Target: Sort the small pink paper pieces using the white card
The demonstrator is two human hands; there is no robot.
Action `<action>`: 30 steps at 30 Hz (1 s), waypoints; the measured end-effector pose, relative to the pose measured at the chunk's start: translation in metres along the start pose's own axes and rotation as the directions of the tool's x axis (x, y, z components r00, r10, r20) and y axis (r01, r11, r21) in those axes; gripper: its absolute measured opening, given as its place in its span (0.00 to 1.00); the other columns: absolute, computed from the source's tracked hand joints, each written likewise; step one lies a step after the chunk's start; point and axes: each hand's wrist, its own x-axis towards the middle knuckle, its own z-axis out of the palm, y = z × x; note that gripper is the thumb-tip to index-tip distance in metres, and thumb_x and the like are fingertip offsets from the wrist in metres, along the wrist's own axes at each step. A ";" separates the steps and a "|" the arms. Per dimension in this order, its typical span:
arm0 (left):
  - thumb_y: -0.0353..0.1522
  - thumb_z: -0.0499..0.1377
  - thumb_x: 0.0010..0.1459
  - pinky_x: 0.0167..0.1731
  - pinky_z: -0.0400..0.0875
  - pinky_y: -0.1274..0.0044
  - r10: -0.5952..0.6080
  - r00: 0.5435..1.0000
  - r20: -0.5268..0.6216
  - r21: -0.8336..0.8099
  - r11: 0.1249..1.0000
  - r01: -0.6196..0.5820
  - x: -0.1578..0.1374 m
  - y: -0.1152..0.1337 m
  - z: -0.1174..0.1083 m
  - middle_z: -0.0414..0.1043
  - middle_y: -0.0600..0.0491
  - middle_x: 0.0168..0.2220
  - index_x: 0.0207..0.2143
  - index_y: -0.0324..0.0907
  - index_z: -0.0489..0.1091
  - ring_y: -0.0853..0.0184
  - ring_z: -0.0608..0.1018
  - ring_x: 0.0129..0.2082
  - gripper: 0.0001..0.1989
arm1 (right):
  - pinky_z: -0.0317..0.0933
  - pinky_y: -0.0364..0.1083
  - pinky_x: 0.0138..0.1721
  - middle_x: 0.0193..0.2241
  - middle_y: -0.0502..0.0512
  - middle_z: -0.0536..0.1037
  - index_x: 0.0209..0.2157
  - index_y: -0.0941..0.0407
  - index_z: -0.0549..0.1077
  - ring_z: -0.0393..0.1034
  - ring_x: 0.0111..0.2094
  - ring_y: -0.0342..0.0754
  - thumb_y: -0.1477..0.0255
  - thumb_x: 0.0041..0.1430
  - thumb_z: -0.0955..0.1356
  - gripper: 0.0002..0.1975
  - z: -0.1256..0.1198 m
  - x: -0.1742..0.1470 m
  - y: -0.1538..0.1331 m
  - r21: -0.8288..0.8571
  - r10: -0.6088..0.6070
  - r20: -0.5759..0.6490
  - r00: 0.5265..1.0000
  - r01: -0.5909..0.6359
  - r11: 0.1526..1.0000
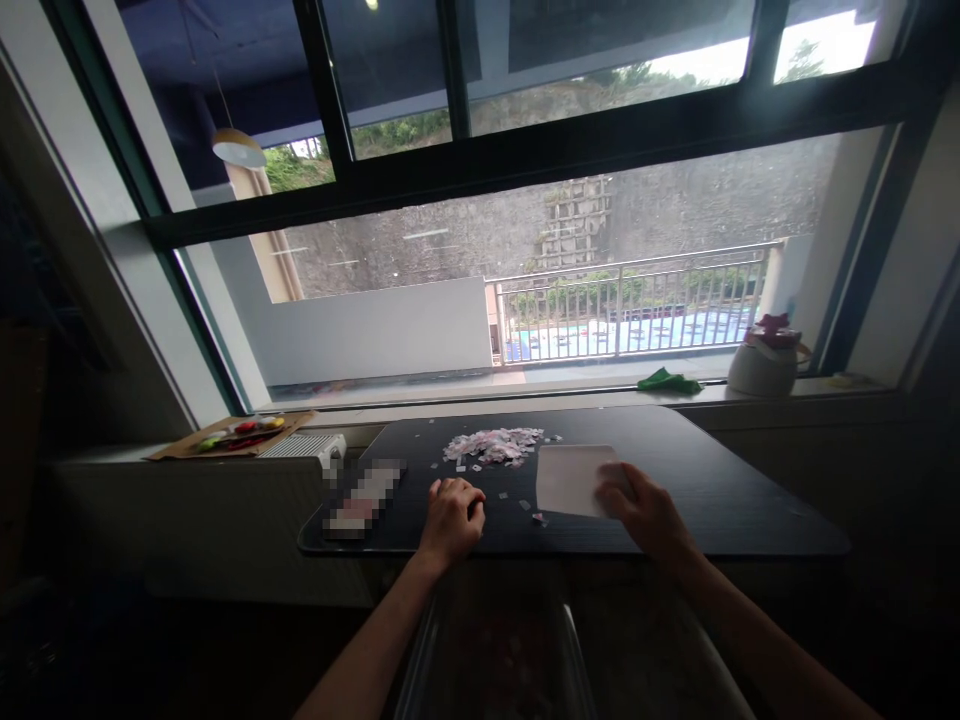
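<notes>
My right hand [637, 505] grips the right side of a flat, pale rectangular card [566, 480] over the dark table; the fingers are slightly blurred. A loose heap of small whitish paper pieces [495, 446] lies to the left of the card, towards the back of the tabletop. Just in front of that heap is my left hand [452, 515], at the table with its fingers curled in; what they hold, if anything, is hidden. A few stray pieces [524, 505] are scattered between the two hands.
The dark table [720, 500] stands against a window sill. A pixelated object [365, 500] lies at its left. Below the near edge is a clear plastic box [487, 640]. On the sill are a green cloth-like item [669, 381] and a pale jug [763, 365]. A radiator [225, 510] is at left.
</notes>
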 end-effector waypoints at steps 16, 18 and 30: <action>0.28 0.54 0.52 0.53 0.54 0.62 0.000 1.000 -0.001 0.000 1.000 0.000 0.000 0.000 0.000 0.72 0.52 0.33 0.30 0.43 0.73 0.62 0.72 0.40 0.08 | 0.62 0.45 0.29 0.28 0.54 0.75 0.36 0.57 0.70 0.69 0.29 0.49 0.66 0.48 0.61 0.15 0.000 0.006 0.004 -0.088 0.066 -0.084 0.994 -0.073 0.993; 0.28 0.54 0.52 0.53 0.54 0.61 0.000 1.000 0.000 0.001 1.000 0.000 0.000 0.000 0.000 0.72 0.52 0.33 0.30 0.43 0.73 0.62 0.72 0.40 0.08 | 0.62 0.45 0.29 0.28 0.54 0.75 0.36 0.57 0.70 0.69 0.29 0.49 0.66 0.48 0.61 0.15 -0.006 0.002 0.006 -0.083 0.069 -0.097 0.993 -0.077 0.994; 0.28 0.53 0.52 0.54 0.53 0.60 -0.011 1.000 0.004 -0.006 1.000 0.011 0.000 0.002 0.000 0.72 0.51 0.34 0.30 0.43 0.73 0.62 0.72 0.41 0.08 | 0.63 0.46 0.29 0.26 0.53 0.75 0.32 0.57 0.70 0.69 0.28 0.49 0.64 0.46 0.63 0.13 0.014 -0.014 0.001 0.059 0.091 0.028 0.995 -0.093 0.994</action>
